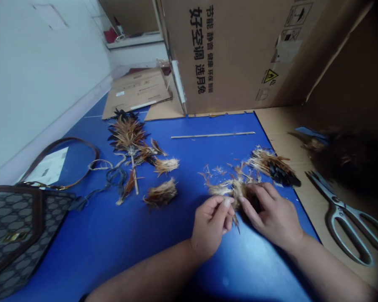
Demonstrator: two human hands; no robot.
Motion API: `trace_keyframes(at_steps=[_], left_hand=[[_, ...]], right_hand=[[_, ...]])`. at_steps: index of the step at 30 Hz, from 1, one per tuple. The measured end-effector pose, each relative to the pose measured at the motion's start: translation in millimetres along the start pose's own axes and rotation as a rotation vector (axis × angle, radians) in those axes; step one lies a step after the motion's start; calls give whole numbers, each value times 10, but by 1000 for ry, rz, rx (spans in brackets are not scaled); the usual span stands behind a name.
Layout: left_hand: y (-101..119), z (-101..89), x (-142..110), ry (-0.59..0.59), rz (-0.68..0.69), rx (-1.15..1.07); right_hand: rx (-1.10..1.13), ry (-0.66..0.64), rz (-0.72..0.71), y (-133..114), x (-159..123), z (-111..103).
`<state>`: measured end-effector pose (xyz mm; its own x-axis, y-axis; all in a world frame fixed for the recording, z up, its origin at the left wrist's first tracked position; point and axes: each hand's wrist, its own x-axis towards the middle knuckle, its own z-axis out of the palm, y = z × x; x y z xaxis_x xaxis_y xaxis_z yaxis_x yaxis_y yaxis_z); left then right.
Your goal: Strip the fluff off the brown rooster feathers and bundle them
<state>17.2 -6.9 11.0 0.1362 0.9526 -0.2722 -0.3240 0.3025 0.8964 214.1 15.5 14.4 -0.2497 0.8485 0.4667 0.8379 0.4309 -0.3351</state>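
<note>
1. The loose feathers (222, 187) lie on the table in front of the person, pale ends pointing left, browner parts running in under the fingers; their long axis looks to go roughly side to side, though the hands hide much of it.
2. The right hand (279, 214) is nearer: its fingers curve over the right part of the clump, thumb apart from them. How firmly it grips, I can't tell from here.
3. The left hand (209, 226) has thumb and fingertips pressed together at the near edge, so the feathers lie just beyond it and to its right. Whatever is pinched there is too small to make out.
4. Just past the right hand sits a feather bunch (272, 165), black tips slanting toward the person's right.
5. The blue table (182, 251) carries a thin stick (212, 135) lying crosswise farther off, two small tufts (160, 193) to the left, and beyond them a feather duster (127, 134) beside tangled cord (116, 178).
6. Scissors (337, 205) rest on cardboard (280, 121) at right; a patterned bag (19, 226) stands at far left.
7. A big carton (233, 54) rises behind, with a pale wall (50, 63) on the left.
</note>
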Motion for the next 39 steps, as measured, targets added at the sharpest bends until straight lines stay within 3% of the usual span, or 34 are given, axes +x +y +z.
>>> trace_keyframes(at_steps=[7,12,17,21,26,30,33,39], left_hand=[[42,16,-12,-13,42,18],[48,50,-32,0,85,38],[14,29,-52,-16,143,116],[-8,-17,-84,-23,288,260],[24,-58,-111,-14,569,462],[20,-66,-119,-79,733,538],[-23,-73,-138,-135,781,570],[-56,-84,-186,-213,791,601]], right_hand=[[15,88,70,253,107,55],[-13,1,126,471,257,119],[-48,-50,122,472,307,175],[-4,-11,106,485,290,214],[157,145,146,447,190,168],[203,156,120,395,150,115],[143,129,78,420,194,126],[-74,-14,124,462,304,187]])
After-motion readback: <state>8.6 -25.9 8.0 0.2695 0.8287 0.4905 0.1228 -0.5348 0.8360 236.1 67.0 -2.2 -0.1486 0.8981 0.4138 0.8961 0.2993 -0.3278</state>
